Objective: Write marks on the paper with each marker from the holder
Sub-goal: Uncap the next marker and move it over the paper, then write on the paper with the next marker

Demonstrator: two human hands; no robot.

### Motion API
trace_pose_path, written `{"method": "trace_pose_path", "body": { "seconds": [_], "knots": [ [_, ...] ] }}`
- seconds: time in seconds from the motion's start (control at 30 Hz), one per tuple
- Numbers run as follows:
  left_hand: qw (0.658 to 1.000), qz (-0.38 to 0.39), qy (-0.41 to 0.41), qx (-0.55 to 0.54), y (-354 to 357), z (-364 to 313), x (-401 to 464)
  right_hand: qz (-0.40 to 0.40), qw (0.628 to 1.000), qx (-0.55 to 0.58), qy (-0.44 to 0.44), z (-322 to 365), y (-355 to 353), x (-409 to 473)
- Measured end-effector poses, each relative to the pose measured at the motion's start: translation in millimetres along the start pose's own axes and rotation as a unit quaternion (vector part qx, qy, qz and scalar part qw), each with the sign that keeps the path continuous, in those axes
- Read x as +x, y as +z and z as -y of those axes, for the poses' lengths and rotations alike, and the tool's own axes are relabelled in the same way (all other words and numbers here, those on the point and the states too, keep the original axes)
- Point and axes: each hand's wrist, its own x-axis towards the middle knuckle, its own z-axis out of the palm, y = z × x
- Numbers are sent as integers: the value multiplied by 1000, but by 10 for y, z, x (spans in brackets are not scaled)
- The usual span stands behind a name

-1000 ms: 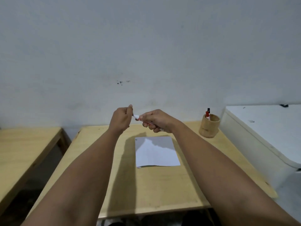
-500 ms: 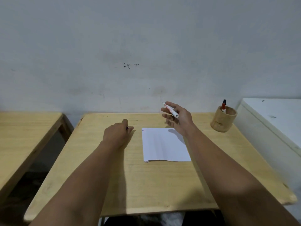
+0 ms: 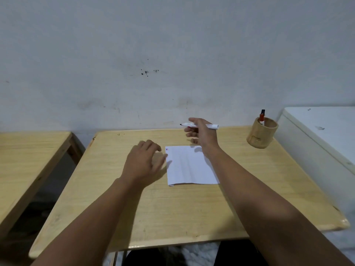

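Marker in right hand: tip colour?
Black tip, white barrel; the marker is uncapped in the right hand. Head view, the only one.

1. A light wooden table [image 3: 192, 212] with rounded corners stands against a pale wall.
2. A white sheet of paper [image 3: 190, 166] lies flat on the tabletop towards the far side; small marks sit at its far left corner, and its near left corner is slightly folded.
3. A round wooden holder [image 3: 261, 136] stands near the table's far right corner, well apart from the paper.
4. The left hand [image 3: 144, 162] is low over the tabletop just left of the paper; contact cannot be told.
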Motion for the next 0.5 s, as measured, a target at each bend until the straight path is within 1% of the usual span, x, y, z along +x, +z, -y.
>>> {"method": "trace_pose_path", "body": {
  "seconds": [0.03,0.1,0.17,0.27,0.37,0.5],
  "knots": [
    [999,38,3,-20,-11,-78,-36,13,1000,-14,-6,-13,33,-21],
    [992,111,-22,-46,1,-178,-107,29,998,-45,-19,-78,108,-49],
    [987,156,-33,-32,51,-193,-175,28,995,-88,-33,-187,192,-57],
    [984,173,-28,-15,91,-161,-224,28,988,-146,-38,-398,301,-75],
    [984,173,-36,-16,91,-171,-232,41,986,-160,-36,-579,324,-117],
    [982,181,-38,-31,56,-158,-248,42,979,-188,-71,-698,269,-142]
  ]
}}
